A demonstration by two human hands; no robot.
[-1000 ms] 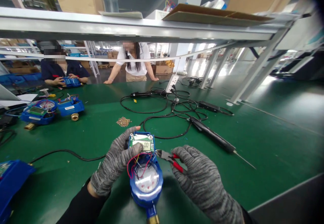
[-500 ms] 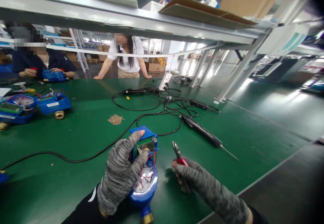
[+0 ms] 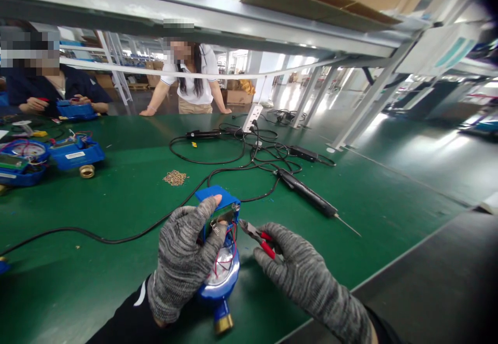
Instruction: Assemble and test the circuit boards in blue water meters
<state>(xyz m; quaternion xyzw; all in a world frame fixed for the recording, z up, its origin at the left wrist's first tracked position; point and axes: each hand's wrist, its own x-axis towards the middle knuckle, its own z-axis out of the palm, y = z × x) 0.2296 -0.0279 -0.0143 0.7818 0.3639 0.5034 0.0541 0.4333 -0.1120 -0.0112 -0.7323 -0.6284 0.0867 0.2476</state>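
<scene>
A blue water meter (image 3: 229, 281) with a brass end stands in front of me, its electronics box open and red and black wires showing. My left hand (image 3: 187, 253), in a grey fingerless glove, is closed around the box, thumb by a small metal spring and fingertip on the blue lid (image 3: 212, 194). On the right, my right hand (image 3: 291, 253), gloved the same way, grips red-handled cutting pliers (image 3: 252, 231). The pliers' jaws point left and sit at the box's right edge, close to the wires; whether they touch is unclear.
A black electric screwdriver (image 3: 307, 193) lies to the right, its bit pointing rightward. Black cables run to a white power strip (image 3: 252, 118). A pile of small screws (image 3: 176, 178) lies beyond the meter. More blue meters (image 3: 75, 153) stand left. Two people are across the table.
My right hand has brought the pliers left and up to the meter's box, turning the jaws toward it. The left hand keeps its hold. The view has tilted slightly.
</scene>
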